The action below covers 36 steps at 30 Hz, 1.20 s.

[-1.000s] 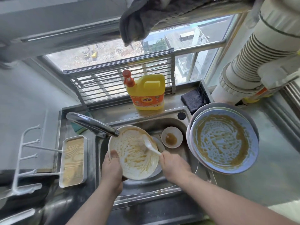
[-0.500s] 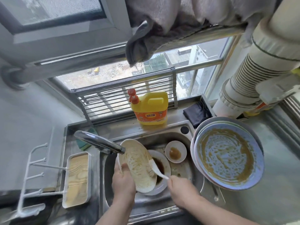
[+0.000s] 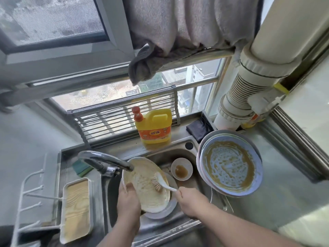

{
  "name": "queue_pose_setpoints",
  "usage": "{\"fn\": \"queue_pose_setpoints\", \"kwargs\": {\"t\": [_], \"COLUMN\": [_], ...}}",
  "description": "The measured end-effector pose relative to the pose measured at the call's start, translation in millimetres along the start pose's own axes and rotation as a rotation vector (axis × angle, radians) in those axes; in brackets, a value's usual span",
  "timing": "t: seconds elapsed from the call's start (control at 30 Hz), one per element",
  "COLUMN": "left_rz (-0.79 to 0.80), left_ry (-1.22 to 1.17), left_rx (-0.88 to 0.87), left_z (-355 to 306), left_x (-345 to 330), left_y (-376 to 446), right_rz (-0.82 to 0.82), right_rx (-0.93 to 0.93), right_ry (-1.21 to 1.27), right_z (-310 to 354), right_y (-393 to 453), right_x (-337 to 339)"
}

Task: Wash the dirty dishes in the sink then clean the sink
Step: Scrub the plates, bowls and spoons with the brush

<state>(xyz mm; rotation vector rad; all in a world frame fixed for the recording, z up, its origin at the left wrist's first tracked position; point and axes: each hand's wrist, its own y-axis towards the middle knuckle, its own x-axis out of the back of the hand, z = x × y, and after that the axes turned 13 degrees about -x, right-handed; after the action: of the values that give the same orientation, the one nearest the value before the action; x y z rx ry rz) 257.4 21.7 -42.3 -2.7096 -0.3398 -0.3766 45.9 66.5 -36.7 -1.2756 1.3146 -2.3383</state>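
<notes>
L hand (image 3: 128,202) grips the near-left rim of the cream plate (image 3: 146,184), thumb hooked over the edge, holding it tilted over the sink (image 3: 179,152). R hand (image 3: 191,199) is curled round the white handle of the scrub brush (image 3: 161,182), bristles down on the plate's right half. Plate sits under the tap spout (image 3: 106,160), w/ a grey plate (image 3: 167,211) lying below it in the basin; can't see water running. Step in hand, imo: scrubbing off the yellow-brown film. To do it well: keep the tilt so runoff drains into the basin, work bristles in overlapping passes centre to rim, rotate plate w/ the L hand so the part under the thumb gets done too, then flip for the back. Wet rim + soap = slip risk, so keep the thumb firmly on. Still dirty: small white bowl (image 3: 182,168) w/ brown residue in the sink's far-right part, plus the stack of blue plates (image 3: 229,163) heavily smeared, perched on the sink's right edge and partly on the surface. Detergent jug (image 3: 154,126) stands on the back ledge, sponge (image 3: 81,168) behind the tap. Task early on; sink clean comes last.
</notes>
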Motion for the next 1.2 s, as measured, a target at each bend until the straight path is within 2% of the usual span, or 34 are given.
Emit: {"fn": "queue_pose_setpoints", "kwargs": {"t": [0.07,0.17,0.27,0.43,0.5,0.63,0.77,0.87,0.93,1.07,1.2], "left_rz": [-0.014,0.053,0.130,0.071,0.044,0.085,0.110,0.081,0.083,0.180,0.355], "left_ry": [-0.078,-0.140,-0.233,-0.332,-0.332,-0.314,-0.356,-0.379,-0.350,-0.324,-0.262], "left_rx": [0.079,0.121,0.157,0.221,0.235,0.257,0.263,0.256,0.226,0.220,0.161], "left_z": [-7.1,-8.7,-6.9,-18.6,-17.2,-6.5,1.3,-1.6,-6.7,-23.9,-47.1], "left_x": [-1.6,-0.8,0.6,8.1,9.7,16.4,23.7,15.0,1.6,-48.0,-111.6], "left_y": [6.8,-5.7,-20.4,-10.2,-7.0,-21.5,-33.2,-35.2,-38.1,-56.0,-80.6], "right_rz": [0.017,0.010,-0.067,-0.090,-0.049,0.012,-0.191,-0.391,-0.451,-0.484,-0.497], "right_rx": [0.080,0.187,0.124,-0.001,0.028,0.192,0.220,0.164,0.153,0.211,0.109], "right_ry": [-0.017,-0.046,-0.071,-0.128,-0.103,-0.057,-0.021,0.028,0.081,0.184,0.248], "right_z": [4.4,28.7,41.0,-3.1,-6.3,29.4,38.9,11.3,-17.6,-86.1,-149.3], "right_y": [-18.2,-34.2,-19.6,-29.1,-44.9,-56.2,-33.6,-18.1,-13.9,-11.4,-9.8], "right_x": [-1.3,-5.3,7.0,5.7,-9.3,-21.5,10.9,44.1,66.0,105.6,137.4]}}
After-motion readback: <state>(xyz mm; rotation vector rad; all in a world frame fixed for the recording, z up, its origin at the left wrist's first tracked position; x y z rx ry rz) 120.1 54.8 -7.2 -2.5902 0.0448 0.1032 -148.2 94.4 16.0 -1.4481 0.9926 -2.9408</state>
